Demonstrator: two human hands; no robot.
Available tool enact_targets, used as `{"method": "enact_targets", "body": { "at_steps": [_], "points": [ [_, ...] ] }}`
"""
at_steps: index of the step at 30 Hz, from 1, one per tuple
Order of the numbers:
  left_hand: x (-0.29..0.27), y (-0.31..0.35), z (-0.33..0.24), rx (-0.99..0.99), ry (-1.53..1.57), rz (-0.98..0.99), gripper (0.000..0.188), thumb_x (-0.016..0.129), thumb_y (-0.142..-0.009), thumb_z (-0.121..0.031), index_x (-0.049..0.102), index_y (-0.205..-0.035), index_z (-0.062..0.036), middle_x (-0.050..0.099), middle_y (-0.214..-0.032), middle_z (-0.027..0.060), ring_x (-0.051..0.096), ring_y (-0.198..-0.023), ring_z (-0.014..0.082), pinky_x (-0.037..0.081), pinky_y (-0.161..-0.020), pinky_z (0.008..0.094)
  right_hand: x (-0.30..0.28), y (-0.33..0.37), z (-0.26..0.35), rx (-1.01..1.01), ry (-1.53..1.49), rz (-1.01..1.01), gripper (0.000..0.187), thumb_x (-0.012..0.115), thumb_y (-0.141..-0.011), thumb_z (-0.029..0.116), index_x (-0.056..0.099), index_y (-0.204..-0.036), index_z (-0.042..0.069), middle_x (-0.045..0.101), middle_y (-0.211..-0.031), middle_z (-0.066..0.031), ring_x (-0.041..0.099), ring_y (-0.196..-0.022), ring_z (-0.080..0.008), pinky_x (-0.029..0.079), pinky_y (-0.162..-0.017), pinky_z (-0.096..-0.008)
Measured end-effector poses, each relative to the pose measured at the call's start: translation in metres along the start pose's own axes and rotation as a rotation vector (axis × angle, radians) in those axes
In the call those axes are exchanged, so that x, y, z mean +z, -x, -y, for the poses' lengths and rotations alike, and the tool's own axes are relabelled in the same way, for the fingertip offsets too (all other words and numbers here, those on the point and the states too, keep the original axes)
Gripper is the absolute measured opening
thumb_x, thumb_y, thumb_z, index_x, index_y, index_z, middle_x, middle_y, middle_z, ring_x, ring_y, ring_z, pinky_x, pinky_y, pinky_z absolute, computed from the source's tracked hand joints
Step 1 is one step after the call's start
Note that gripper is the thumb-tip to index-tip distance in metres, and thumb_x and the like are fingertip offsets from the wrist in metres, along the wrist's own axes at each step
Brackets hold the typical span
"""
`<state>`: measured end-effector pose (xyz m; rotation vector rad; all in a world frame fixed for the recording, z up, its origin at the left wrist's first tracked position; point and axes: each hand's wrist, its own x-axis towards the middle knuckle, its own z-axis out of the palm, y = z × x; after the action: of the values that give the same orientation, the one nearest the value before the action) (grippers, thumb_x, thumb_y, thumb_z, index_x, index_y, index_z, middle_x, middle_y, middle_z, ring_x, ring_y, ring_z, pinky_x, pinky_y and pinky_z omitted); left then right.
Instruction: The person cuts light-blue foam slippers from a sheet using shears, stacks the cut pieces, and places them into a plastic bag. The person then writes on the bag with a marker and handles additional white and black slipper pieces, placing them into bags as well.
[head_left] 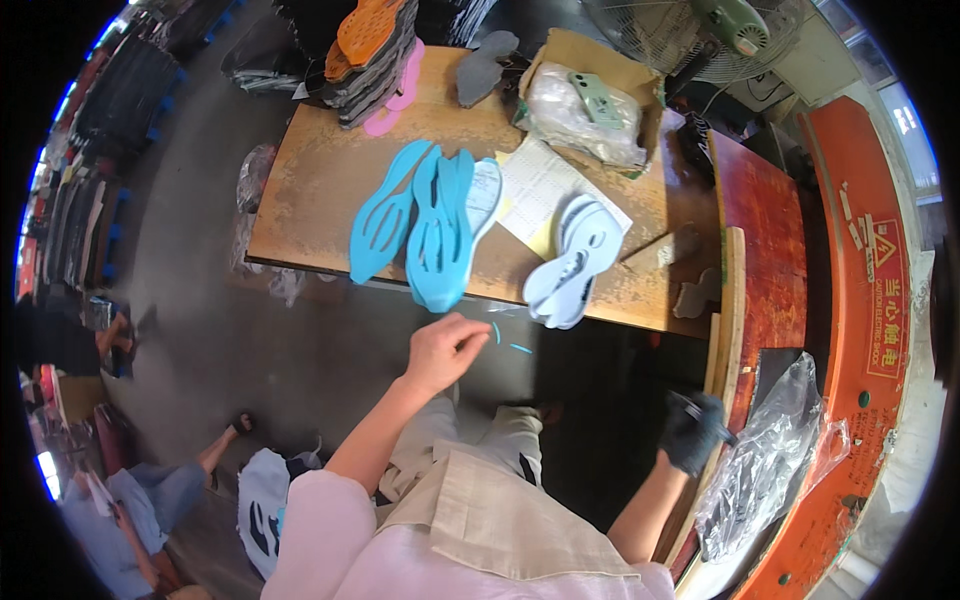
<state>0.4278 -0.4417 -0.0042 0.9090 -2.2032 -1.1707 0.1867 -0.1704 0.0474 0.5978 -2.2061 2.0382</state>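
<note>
My left hand point(445, 352) is bare, its fingers curled, just off the table's front edge below the blue soles. Whether anything is in its fingers is hidden. Close to the fingertips are two thin blue strips point(521, 348), apart from the hand. My right hand point(692, 430), in a dark glove, is closed low at the right beside a wooden edge. A small dark tip juts from it, too unclear to name. Blue shoe-sole pieces with cut-out slots point(440, 235) lie overlapping at the table edge. To their right is a small stack of pale sole pieces point(577, 255).
On the wooden table point(310, 200) are a stack of dark and orange sole sheets point(368, 70), a paper sheet point(545, 190) and a cardboard box point(640, 155) with plastic bags. A fan point(735, 25) stands behind. Clear plastic point(770, 460) lies by an orange panel point(850, 300). Another person point(140, 510) is at left.
</note>
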Motion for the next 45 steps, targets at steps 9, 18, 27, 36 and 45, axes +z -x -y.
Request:
{"method": "enact_targets", "body": {
  "at_steps": [9, 18, 27, 36, 45],
  "points": [
    [-0.089, -0.021, 0.094, -0.31, -0.102, -0.056, 0.018, 0.069, -0.08, -0.016, 0.069, -0.098, -0.0143, 0.061, -0.081, 0.0023, 0.062, -0.068, 0.018, 0.048, -0.061, 0.0302, 0.18, 0.049, 0.019, 0.661, -0.375, 0.243, 0.018, 0.065, -0.082, 0.018, 0.06, -0.088, 0.002, 0.058, -0.069, -0.0049, 0.052, -0.049, -0.0149, 0.042, -0.044, -0.0257],
    [-0.089, -0.017, 0.135, -0.504, -0.234, -0.168, 0.025, 0.071, -0.078, -0.02, 0.067, -0.102, -0.0158, 0.058, -0.097, 0.0036, 0.061, -0.075, 0.02, 0.049, -0.067, 0.0333, 0.222, 0.041, -0.007, 0.837, -0.279, 0.29, 0.018, 0.064, -0.083, 0.018, 0.06, -0.087, 0.001, 0.057, -0.069, -0.0056, 0.051, -0.049, -0.0155, 0.042, -0.044, -0.0259],
    [-0.093, -0.027, 0.199, -1.061, -0.047, -0.335, 0.059, 0.076, -0.07, -0.046, 0.056, -0.114, -0.0115, 0.062, -0.092, 0.0041, 0.062, -0.086, 0.0226, 0.048, -0.075, 0.0383, 0.24, 0.029, -0.026, 0.861, -0.202, 0.444, 0.016, 0.063, -0.085, 0.019, 0.062, -0.087, 0.003, 0.058, -0.065, -0.0062, 0.052, -0.048, -0.0153, 0.04, -0.043, -0.0264],
    [-0.09, -0.042, 0.189, -0.958, 0.577, -0.584, 0.028, 0.071, -0.08, -0.012, 0.063, -0.105, -0.0015, 0.057, -0.078, -0.0039, 0.046, -0.062, 0.0051, 0.037, -0.054, 0.0206, 0.242, 0.013, -0.04, 0.864, -0.159, 0.551, 0.017, 0.061, -0.086, 0.019, 0.062, -0.088, 0.002, 0.058, -0.064, -0.0075, 0.053, -0.047, -0.0166, 0.041, -0.042, -0.0256],
    [-0.17, -0.072, 0.091, -0.603, 0.535, -0.912, 0.017, 0.065, -0.085, -0.007, 0.066, -0.101, -0.0019, 0.054, -0.072, -0.0034, 0.04, -0.056, 0.0039, 0.028, -0.049, 0.0203, 0.261, 0.003, -0.009, 0.68, -0.218, 0.819, 0.023, 0.06, -0.087, 0.012, 0.062, -0.107, 0.003, 0.065, -0.081, -0.0111, 0.056, -0.059, -0.0149, 0.046, -0.054, -0.0286]
  ]
}}
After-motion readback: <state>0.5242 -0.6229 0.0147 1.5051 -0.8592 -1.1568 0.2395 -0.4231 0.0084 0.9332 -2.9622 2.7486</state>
